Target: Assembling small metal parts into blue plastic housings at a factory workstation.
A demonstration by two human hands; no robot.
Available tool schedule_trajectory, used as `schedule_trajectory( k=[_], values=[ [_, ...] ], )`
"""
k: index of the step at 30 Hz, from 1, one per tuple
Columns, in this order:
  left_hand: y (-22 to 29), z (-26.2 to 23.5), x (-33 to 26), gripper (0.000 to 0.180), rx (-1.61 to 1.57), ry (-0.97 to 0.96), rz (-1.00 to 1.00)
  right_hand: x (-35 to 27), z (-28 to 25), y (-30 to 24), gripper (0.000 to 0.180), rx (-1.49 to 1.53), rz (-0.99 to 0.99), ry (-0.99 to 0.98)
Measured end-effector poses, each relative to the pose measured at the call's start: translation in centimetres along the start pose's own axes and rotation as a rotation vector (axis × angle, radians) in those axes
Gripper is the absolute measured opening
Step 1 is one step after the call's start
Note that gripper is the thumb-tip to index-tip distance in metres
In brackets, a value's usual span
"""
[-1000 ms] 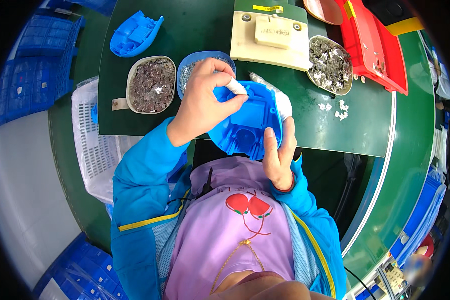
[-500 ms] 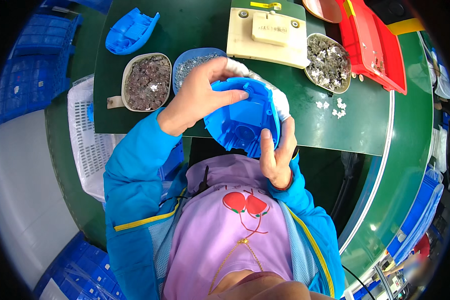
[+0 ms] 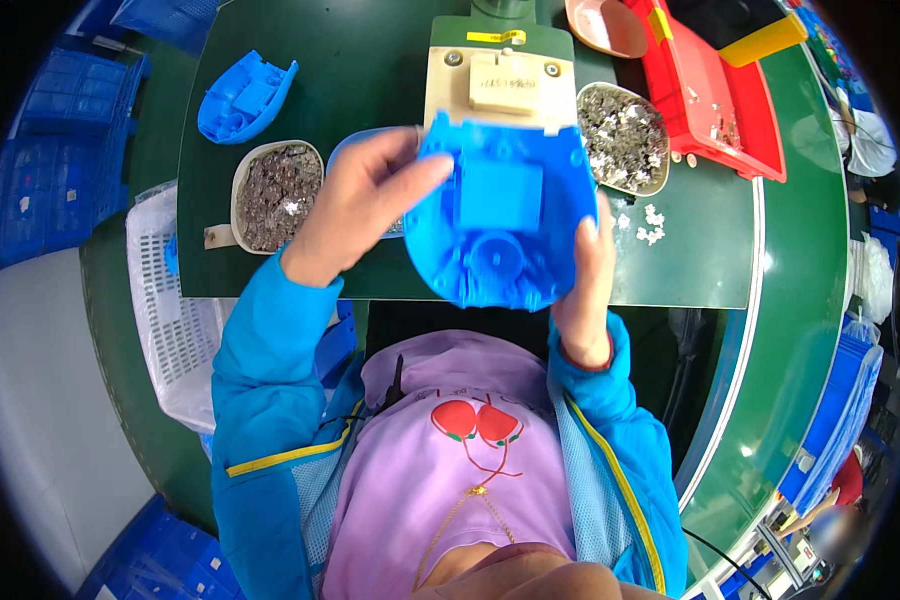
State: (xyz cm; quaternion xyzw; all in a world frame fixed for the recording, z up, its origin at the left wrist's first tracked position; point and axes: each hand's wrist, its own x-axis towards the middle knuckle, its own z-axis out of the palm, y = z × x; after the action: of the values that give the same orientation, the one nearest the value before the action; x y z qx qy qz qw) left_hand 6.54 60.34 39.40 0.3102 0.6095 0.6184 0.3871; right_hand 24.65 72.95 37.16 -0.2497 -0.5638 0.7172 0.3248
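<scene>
A blue plastic housing shell (image 3: 500, 200) is held up over the table's front edge, its hollow inside with ribs, posts and a round boss facing me. My left hand (image 3: 355, 200) grips its left rim, thumb along the top of that side and the other fingers partly hidden behind. Along the right rim lies my right hand (image 3: 590, 285), closed on the shell with its thumb upright at the edge; its other fingers are hidden behind. Just beyond the shell stands a cream fixture block (image 3: 502, 85) on a green machine base.
A second blue shell (image 3: 247, 98) lies at the far left. Small dark parts fill a bowl (image 3: 278, 195); a blue bowl (image 3: 342, 150) is partly covered. Another bowl (image 3: 625, 140) sits right, near loose white pieces (image 3: 653, 225) and a red bin (image 3: 705, 95). A white basket (image 3: 170, 300) stands left.
Both hands have turned the shell so its inside faces me more squarely. White finger coverings seen behind it earlier are now hidden. The whole view has shifted slightly.
</scene>
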Motion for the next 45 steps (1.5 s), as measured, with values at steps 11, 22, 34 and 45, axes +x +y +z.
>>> schedule_trajectory(
  k=[11, 22, 34, 45],
  values=[
    [0.4, -1.3, 9.6, 0.048, 0.062, 0.141, -0.075, 12.1, -0.8, -0.2, 0.044, -0.608, -0.177, -0.001],
    [0.1, -1.9, 11.3, 0.047, 0.312, 0.143, -0.081, 13.1, -1.1, -0.1, 0.051, -0.849, -0.169, -0.016],
    [5.7, -1.8, 8.1, 0.041, 0.097, 0.564, 0.858, 12.9, -1.5, -7.7, 0.04, -0.279, -0.91, 0.125],
    [8.0, 1.3, 7.9, 0.047, 0.005, 0.843, 0.953, 13.1, 0.8, -8.0, 0.034, -0.008, -0.981, 0.341]
  ],
)
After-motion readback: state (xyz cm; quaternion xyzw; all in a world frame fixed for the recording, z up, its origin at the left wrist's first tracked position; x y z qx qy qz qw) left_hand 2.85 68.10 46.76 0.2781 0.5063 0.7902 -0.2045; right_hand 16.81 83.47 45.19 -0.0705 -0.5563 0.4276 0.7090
